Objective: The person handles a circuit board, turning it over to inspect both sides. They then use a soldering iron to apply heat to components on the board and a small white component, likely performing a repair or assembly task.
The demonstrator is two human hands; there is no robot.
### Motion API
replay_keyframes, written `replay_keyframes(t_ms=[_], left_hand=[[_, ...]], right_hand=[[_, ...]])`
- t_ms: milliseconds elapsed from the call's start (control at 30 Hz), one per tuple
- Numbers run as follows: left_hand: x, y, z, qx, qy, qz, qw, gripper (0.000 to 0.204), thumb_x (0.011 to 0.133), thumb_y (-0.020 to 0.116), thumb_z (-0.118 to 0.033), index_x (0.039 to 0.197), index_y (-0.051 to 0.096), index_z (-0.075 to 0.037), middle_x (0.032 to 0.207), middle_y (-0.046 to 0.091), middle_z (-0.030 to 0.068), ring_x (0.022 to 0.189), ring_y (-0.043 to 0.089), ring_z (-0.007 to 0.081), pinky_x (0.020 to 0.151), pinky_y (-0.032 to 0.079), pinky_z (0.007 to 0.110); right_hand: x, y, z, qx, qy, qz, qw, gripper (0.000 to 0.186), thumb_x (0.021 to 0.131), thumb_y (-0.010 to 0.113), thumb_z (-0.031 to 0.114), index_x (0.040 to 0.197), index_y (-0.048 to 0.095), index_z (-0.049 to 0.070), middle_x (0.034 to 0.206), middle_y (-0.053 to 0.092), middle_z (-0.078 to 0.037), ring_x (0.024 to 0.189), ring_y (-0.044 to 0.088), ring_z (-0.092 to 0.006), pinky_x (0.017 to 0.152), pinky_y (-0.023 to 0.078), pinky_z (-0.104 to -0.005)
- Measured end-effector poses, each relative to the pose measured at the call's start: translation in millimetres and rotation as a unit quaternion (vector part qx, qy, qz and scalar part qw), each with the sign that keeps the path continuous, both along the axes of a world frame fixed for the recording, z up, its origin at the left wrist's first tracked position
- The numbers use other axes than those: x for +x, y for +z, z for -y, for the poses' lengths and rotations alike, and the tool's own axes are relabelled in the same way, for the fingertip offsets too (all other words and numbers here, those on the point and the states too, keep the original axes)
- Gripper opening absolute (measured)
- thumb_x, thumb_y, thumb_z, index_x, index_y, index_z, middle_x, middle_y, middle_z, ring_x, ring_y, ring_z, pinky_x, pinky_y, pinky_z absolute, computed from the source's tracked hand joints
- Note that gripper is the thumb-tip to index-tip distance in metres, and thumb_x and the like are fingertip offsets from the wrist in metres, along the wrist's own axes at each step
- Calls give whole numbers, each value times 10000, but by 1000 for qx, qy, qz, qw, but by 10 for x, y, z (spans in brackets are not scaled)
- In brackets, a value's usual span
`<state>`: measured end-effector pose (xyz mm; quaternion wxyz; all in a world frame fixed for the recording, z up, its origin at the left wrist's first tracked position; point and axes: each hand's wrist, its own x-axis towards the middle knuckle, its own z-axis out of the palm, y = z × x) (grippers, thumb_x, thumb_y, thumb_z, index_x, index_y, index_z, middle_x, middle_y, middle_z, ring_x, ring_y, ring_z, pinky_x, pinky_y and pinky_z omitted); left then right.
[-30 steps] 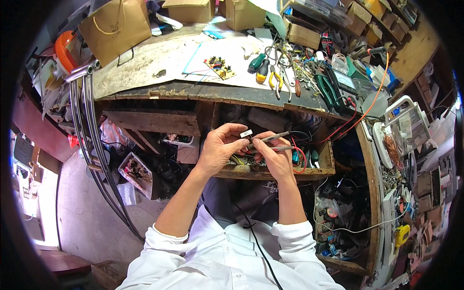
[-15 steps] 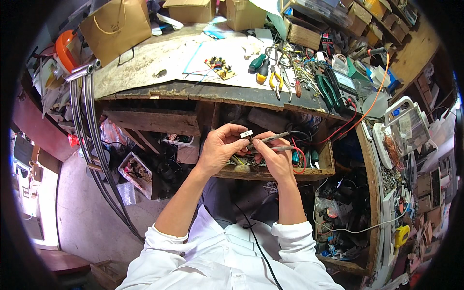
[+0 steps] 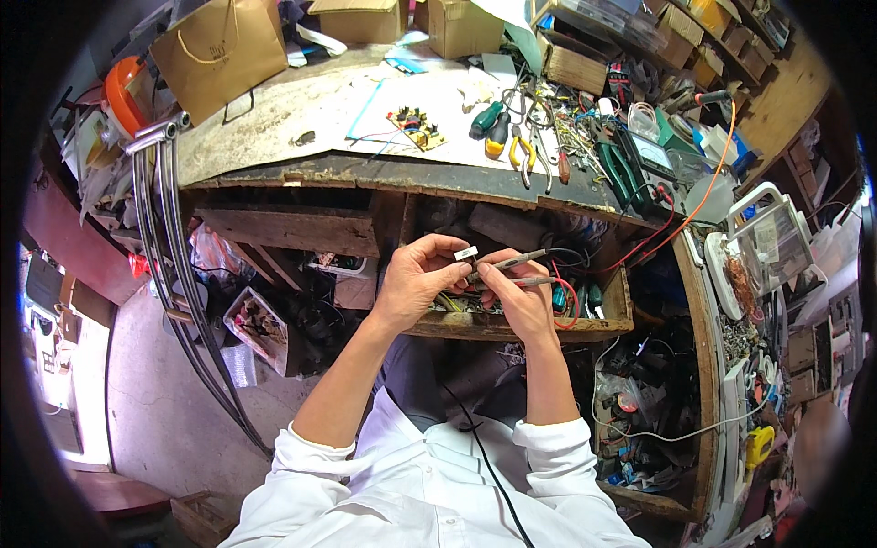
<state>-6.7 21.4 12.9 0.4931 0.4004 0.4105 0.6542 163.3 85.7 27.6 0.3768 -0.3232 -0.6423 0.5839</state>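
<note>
Over the open drawer, my left hand [image 3: 411,285] pinches a small white rectangular block [image 3: 466,254], which looks like an electronic component. My right hand [image 3: 521,297] is closed on two multimeter probes [image 3: 533,259], one with a black lead and one with a red lead [image 3: 577,306]. The probe tips point toward the underside of the block, where my fingers hide whether they touch it. On the bench beyond my hands lies a small circuit board [image 3: 418,128] with wires. The multimeter [image 3: 650,153] stands at the bench's right end.
Screwdrivers [image 3: 496,135], yellow-handled pliers [image 3: 523,155] and green-handled pliers [image 3: 617,169] lie along the bench. Cluttered in front of me is the open wooden drawer [image 3: 585,331]. Curved metal tubes [image 3: 169,210] stand at the left. An orange cable [image 3: 717,164] hangs at the right.
My hands, the white block and the probes keep their places. A blurred brownish shape has appeared at the lower right rim of the view.
</note>
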Motion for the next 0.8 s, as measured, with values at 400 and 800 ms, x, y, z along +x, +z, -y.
replay_keyframes(t_ms=[400,800], left_hand=[[-14,1,16,-1,4,12,1000,267,868,707,-5,1125,638,20,935,691,76,759,660,118,695,562,248],[20,-48,-21,36,133,7,990,244,890,698,-54,1110,634,30,907,683,63,762,652,105,656,551,248]], right_hand=[[-28,-6,9,-13,2,-9,1000,137,916,667,136,928,682,1,740,643,-29,597,589,-85,550,491,-225],[-23,11,27,1,-4,-17,1000,104,902,682,97,926,686,-3,742,638,-33,568,597,-107,504,490,-243]])
